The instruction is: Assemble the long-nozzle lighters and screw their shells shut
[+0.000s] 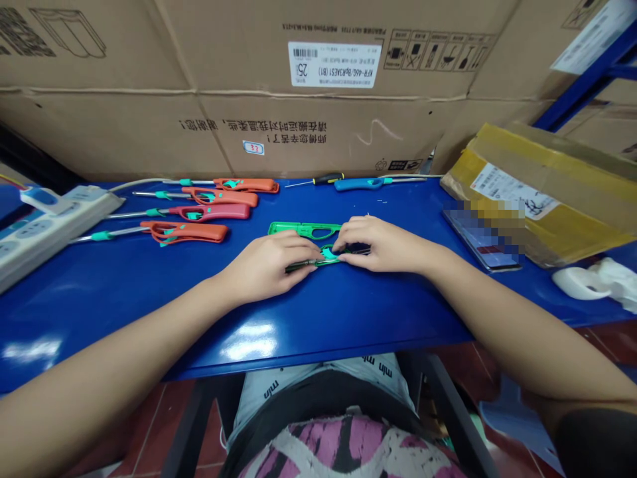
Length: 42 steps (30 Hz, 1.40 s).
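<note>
An opened green stick lighter lies on the blue table in front of me. One green shell half [283,228] rests just beyond my hands. The other part, a green lighter body [326,261] with a teal trigger [328,252], sits between my fingers. My left hand [271,265] pinches its left end, with a dark piece showing under the fingers. From the right, my right hand [381,244] has its thumb and fingers closed on the body by the trigger. A thin dark and metal part shows beneath that palm. My fingers hide much of the body.
Several orange and red stick lighters [189,232] lie at the left beside a white power strip [64,226]. A screwdriver [326,178] and a blue lighter [363,184] lie along the back. At right are a phone [478,239], a taped carton [572,199] and a white object [580,282].
</note>
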{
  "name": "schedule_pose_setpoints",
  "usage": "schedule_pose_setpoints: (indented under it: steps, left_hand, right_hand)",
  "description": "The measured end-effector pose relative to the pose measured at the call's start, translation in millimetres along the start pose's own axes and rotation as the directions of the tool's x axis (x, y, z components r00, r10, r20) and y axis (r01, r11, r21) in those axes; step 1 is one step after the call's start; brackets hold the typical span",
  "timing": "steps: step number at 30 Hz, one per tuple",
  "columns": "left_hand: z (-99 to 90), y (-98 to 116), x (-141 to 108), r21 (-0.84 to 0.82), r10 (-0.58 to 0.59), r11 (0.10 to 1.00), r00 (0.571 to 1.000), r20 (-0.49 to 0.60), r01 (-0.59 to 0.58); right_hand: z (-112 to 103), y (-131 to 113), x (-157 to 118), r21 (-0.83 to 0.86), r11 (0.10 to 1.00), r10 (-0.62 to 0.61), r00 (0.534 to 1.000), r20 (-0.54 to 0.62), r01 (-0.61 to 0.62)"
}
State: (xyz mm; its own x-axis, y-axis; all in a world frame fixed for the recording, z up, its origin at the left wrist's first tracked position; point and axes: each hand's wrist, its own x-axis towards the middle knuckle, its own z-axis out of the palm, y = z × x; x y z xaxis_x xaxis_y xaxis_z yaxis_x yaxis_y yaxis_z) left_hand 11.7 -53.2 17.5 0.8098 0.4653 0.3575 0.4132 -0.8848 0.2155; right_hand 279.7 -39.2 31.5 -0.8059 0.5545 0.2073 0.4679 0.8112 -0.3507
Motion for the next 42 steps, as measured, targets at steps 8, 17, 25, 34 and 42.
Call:
schedule_pose_setpoints:
  steps: [8,17,25,34,42]
  left_hand:
    - [0.2,-0.5,-0.6,0.029,-0.002,1.0,1.0,0.018,0.002]
    - [0.5,-0.9,-0.4,0.043,-0.007,0.999,1.0,0.028,0.006]
    - [1.0,-0.8,-0.6,0.053,0.019,0.998,1.0,0.009,-0.02]
    - [1.7,-3.7,-1.7,0.091,0.087,0.992,0.996,-0.028,-0.084]
    - [0.2,0.7,-0.3,0.184,0.095,0.978,0.995,0.014,-0.096]
  right_hand:
    - [0.2,-0.1,0.7,0.022,1.0,-0.009,1.0,-0.005,0.01]
    - [-0.9,-0.7,1.3,0.039,0.999,0.003,1.0,0.006,-0.003]
    - [-0.5,-2.1,2.5,0.018,1.0,0.015,1.0,0.005,-0.015]
    - [-1.6,-5.2,0.2,-0.042,0.998,0.054,0.997,0.057,-0.051]
    - [1.4,0.0,2.2,0.004,1.0,-0.015,1.0,0.024,0.015]
